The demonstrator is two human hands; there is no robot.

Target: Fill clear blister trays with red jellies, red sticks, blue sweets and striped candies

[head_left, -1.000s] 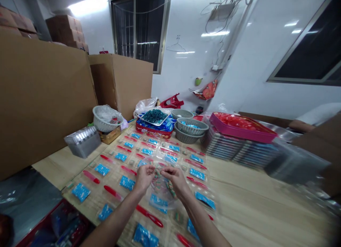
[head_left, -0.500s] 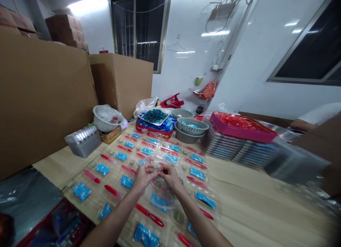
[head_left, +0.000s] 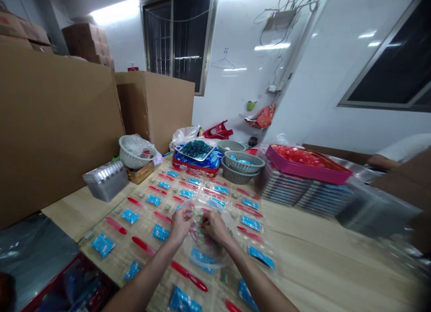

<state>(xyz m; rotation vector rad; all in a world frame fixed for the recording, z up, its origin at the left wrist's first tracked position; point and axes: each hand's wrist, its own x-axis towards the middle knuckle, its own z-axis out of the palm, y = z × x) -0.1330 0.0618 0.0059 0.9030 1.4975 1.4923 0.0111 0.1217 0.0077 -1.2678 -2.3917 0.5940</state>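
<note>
Both my hands are over a clear round plastic bowl (head_left: pixel 218 258) that holds small pale green and pink pieces. My left hand (head_left: pixel 182 221) has its fingers pinched together above the bowl's left side; whatever is between them is too small to name. Close by on the right, my right hand (head_left: pixel 214 226) is closed with its fingertips down at the small pieces. Beneath and around the bowl lie clear trays in rows, each with a blue sachet (head_left: pixel 103 243) and a red pen-like tool (head_left: pixel 189 276).
Behind the trays stand grey baskets (head_left: pixel 240 176), a red tin (head_left: pixel 198 169) topped by a tray of dark teal bits (head_left: pixel 195 148), and a pink tray (head_left: pixel 308 170) on stacked cases. Clear plastic boxes (head_left: pixel 106 179) stand left. Another person's arm (head_left: pixel 384 161) shows at far right.
My hands, which met at the fingertips over the bowl, have drawn slightly apart. My right hand has turned its fingers downward toward the small pieces.
</note>
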